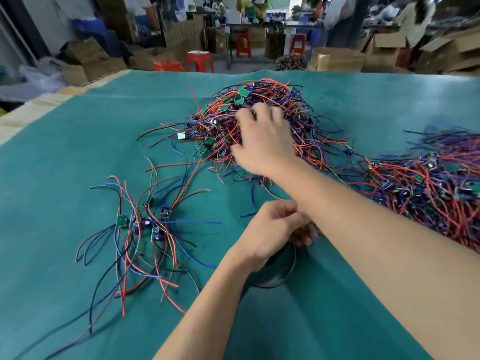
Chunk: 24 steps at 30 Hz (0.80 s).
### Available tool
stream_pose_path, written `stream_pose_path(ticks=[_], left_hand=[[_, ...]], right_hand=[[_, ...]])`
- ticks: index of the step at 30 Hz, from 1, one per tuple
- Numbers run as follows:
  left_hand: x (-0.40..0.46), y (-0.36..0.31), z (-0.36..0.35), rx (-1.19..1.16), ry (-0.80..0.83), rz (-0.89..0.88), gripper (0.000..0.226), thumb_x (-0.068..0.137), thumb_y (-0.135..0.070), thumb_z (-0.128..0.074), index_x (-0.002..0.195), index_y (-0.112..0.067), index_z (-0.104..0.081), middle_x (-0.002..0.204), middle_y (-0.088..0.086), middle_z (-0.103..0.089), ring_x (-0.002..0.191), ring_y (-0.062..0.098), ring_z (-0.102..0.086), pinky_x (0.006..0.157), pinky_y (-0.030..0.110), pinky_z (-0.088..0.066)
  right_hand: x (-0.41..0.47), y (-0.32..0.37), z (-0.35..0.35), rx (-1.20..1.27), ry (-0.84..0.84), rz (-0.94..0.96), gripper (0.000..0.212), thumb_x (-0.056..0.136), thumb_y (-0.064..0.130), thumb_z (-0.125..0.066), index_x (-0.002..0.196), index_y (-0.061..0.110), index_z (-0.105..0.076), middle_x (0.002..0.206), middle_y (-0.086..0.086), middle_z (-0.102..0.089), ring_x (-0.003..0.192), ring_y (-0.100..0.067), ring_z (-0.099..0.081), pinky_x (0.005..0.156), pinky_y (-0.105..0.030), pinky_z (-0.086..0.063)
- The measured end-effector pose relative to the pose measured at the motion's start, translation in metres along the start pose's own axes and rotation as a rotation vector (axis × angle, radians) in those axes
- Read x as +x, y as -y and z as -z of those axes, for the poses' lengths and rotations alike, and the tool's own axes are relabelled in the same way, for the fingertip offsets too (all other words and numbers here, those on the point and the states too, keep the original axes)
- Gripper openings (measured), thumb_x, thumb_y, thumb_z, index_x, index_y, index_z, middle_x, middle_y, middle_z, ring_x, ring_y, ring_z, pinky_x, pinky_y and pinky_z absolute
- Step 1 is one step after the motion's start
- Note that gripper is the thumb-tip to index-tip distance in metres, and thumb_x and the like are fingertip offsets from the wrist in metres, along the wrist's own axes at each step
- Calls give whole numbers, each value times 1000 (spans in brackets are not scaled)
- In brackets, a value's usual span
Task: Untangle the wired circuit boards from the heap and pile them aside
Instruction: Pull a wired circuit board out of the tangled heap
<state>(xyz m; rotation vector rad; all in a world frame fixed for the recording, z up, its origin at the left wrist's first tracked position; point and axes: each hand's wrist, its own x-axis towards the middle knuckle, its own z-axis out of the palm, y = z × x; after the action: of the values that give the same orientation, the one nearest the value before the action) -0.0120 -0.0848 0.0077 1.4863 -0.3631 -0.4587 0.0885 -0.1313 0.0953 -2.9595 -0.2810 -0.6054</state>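
Note:
A big heap of wired circuit boards (259,100), small green boards with red, blue and black wires, lies mid-table on the teal cloth (78,141). My right hand (262,144) reaches over it, blurred, its fingers curled down into the wires. A small pile of separated boards (145,224) with long loose wires lies at the front left. My left hand (270,237) sits near the front centre, partly under my right forearm. Its fingers are curled, and what they hold is hidden.
A second large tangle of wired boards (428,188) fills the right side of the table. A dark round object (280,271) lies just under my left hand. Beyond the far table edge stand red stools (200,61) and cardboard boxes (335,59).

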Motion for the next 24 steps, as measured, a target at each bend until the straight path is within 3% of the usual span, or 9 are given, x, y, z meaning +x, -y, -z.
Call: stream_pose_path(ticks=[3, 6, 8, 10, 12, 15, 18, 22, 24], left_hand=[[-4, -7, -2, -42, 10, -25, 21, 100, -6, -49, 88, -6, -66, 68, 2, -66, 56, 9, -58, 54, 15, -44], [-8, -12, -4, -53, 24, -18, 22, 100, -4, -49, 86, -7, -65, 69, 3, -66, 56, 10, -57, 55, 16, -44], [-9, -14, -4, -65, 22, -12, 21, 100, -5, -49, 87, -7, -65, 69, 3, -66, 57, 10, -57, 56, 16, -44], [-8, -14, -4, -76, 6, -7, 21, 100, -5, -50, 87, -8, -66, 70, 3, -66, 57, 11, -58, 56, 16, -44], [-9, -15, -3, -81, 3, -2, 20, 100, -6, -50, 87, -7, -66, 71, 4, -66, 58, 11, -58, 57, 16, -45], [-9, -15, -3, -95, -5, 1, 18, 100, -6, -50, 90, -5, -66, 74, 7, -66, 59, 11, -58, 58, 16, -45], [-10, -18, -3, -119, -28, 18, 16, 100, -5, -50, 95, -4, -65, 75, 8, -66, 60, 11, -59, 58, 16, -47], [-7, -19, -4, -231, -109, 53, 17, 101, -9, -49, 112, 1, -58, 75, 10, -68, 60, 13, -62, 59, 18, -50], [-5, -19, -4, -319, -159, 66, 25, 104, -18, -46, 118, 1, -53, 76, 14, -70, 62, 18, -64, 60, 22, -52]], right_hand=[[-1, -57, -13, -66, 172, -173, 65, 93, 53, -59, 149, 27, -38, 165, -11, -20, 145, -44, -28, 113, -54, -33], [-14, -89, -23, -7, 340, -227, 58, 95, 47, -60, 147, 27, -41, 157, -13, -36, 138, -41, -44, 108, -52, -43], [-23, -96, -27, 59, 222, -225, 37, 95, 38, -65, 129, 24, -58, 133, -12, -60, 116, -38, -59, 90, -43, -51], [-29, -99, -29, 128, 74, -299, 11, 94, 34, -70, 96, 23, -71, 106, -13, -70, 92, -34, -61, 73, -36, -45], [-35, -99, -29, 180, 24, -357, 17, 92, 37, -74, 81, 23, -76, 92, -11, -70, 95, -34, -60, 71, -34, -40], [-43, -98, -23, 260, 2, -342, 20, 91, 37, -75, 82, 20, -79, 88, -7, -72, 106, -35, -57, 74, -36, -44], [-53, -96, -11, 325, -54, -287, 22, 91, 31, -73, 72, 19, -70, 81, -2, -68, 92, -31, -60, 73, -32, -36], [-80, -92, 11, 465, -178, -262, 19, 88, 25, -75, 70, 18, -72, 68, 9, -65, 64, -8, -53, 65, -30, -28], [-98, -90, 19, 511, -219, -244, 17, 86, 23, -75, 71, 16, -75, 68, 11, -67, 68, -6, -57, 65, -25, -33]])
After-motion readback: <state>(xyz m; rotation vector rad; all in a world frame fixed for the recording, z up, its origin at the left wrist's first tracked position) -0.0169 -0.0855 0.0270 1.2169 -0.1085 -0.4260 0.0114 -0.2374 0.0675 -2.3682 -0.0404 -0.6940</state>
